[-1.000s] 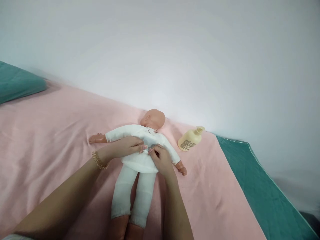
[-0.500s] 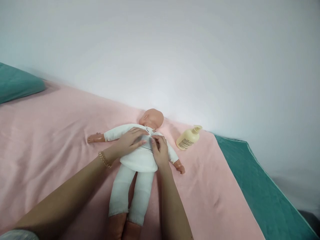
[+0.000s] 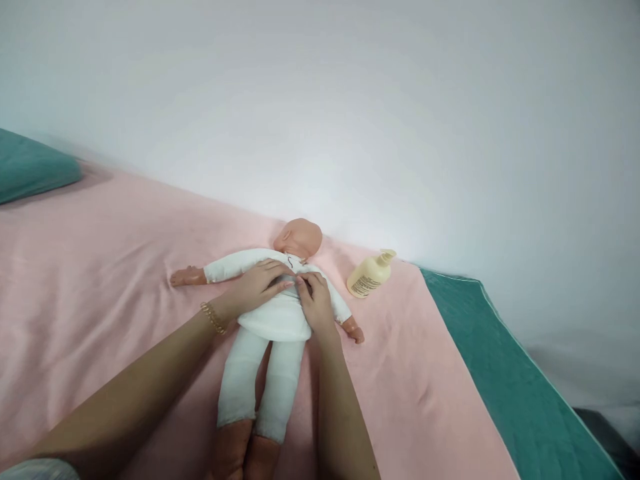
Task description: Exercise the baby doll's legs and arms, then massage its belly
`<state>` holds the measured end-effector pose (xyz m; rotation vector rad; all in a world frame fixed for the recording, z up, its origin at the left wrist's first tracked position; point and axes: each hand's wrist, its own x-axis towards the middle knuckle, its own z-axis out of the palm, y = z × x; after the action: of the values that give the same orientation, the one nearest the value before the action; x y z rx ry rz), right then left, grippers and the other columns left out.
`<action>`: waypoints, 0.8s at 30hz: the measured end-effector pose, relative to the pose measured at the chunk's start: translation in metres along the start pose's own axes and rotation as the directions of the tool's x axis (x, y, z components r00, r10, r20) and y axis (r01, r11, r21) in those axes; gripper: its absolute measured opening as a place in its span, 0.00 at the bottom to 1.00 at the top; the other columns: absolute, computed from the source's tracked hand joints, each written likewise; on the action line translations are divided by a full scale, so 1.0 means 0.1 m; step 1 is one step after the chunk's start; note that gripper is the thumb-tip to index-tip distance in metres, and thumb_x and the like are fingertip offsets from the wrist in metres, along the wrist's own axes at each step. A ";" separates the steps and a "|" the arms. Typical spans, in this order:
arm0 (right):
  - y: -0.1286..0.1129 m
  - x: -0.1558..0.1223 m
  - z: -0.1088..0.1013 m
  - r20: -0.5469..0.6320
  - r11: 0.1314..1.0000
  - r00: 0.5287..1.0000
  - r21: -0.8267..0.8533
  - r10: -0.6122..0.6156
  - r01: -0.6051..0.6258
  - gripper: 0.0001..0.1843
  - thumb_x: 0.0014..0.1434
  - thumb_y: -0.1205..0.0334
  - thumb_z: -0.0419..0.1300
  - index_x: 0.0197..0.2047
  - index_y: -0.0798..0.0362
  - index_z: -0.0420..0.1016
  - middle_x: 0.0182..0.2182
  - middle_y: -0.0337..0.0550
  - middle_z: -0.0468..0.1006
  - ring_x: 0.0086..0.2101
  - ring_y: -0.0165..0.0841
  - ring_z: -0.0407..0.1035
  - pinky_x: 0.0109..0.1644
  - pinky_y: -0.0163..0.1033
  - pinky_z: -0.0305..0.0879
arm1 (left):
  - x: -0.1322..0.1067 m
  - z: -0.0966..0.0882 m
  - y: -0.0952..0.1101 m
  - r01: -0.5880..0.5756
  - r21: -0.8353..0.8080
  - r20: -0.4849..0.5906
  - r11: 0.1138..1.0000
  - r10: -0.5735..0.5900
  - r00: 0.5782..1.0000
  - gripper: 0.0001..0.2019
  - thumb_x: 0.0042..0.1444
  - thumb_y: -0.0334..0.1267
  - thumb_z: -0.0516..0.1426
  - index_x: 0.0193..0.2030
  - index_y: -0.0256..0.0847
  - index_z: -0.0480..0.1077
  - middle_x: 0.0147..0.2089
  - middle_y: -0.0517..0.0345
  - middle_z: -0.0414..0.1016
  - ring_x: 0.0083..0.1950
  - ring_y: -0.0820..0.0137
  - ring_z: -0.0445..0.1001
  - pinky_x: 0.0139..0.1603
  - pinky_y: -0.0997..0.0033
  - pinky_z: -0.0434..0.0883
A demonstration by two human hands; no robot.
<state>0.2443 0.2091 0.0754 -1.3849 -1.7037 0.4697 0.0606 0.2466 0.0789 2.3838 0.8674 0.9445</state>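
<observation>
A baby doll (image 3: 275,327) with a white cloth body lies on a pink sheet (image 3: 410,373), its bald head turned to one side. Resting on the left part of its upper torso is my left hand (image 3: 257,287), open, fingers stretched across the cloth. My right hand (image 3: 316,300) lies on the right part, fingers slightly bent and thumb apart, holding nothing that I can see. The thumbs and fingertips of both hands come close together over a greyish patch on the torso. A pale yellow pump bottle (image 3: 369,277) stands to the right of the doll's arm.
A white wall (image 3: 320,120) rises behind the bed. At the far left lies a green pillow (image 3: 35,167). Green fabric (image 3: 500,353) shows beyond the sheet's right edge. A dark object (image 3: 605,433) is at the lower right corner.
The view has shifted slightly, so the doll and bottle appear a little further left. Both hands stay on the doll's torso, with the right thumb and fingers slightly lower and nearer the left hand.
</observation>
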 end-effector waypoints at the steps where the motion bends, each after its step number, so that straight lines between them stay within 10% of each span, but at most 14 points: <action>1: -0.02 0.02 0.00 -0.019 1.000 1.000 0.009 0.008 -0.008 0.12 0.66 0.58 0.53 0.41 0.52 0.77 0.42 0.47 0.77 0.47 0.40 0.68 0.56 0.45 0.62 | 0.00 0.01 0.00 0.003 0.003 -0.026 1.000 -0.003 1.000 0.18 0.68 0.49 0.48 0.51 0.40 0.71 0.53 0.50 0.76 0.57 0.60 0.70 0.60 0.56 0.64; 24: -0.03 0.03 0.25 -0.161 0.996 0.987 -0.092 -0.030 0.015 0.13 0.67 0.61 0.49 0.46 0.52 0.73 0.46 0.50 0.77 0.51 0.41 0.67 0.57 0.48 0.61 | -0.01 0.05 -0.05 -0.009 0.186 -0.068 0.982 0.022 0.997 0.18 0.68 0.47 0.49 0.55 0.39 0.70 0.58 0.48 0.74 0.61 0.58 0.69 0.62 0.53 0.64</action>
<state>0.2229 0.2169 0.0651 -1.4268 -1.6226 0.2627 0.0618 0.2490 0.0723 2.5305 1.0048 0.9982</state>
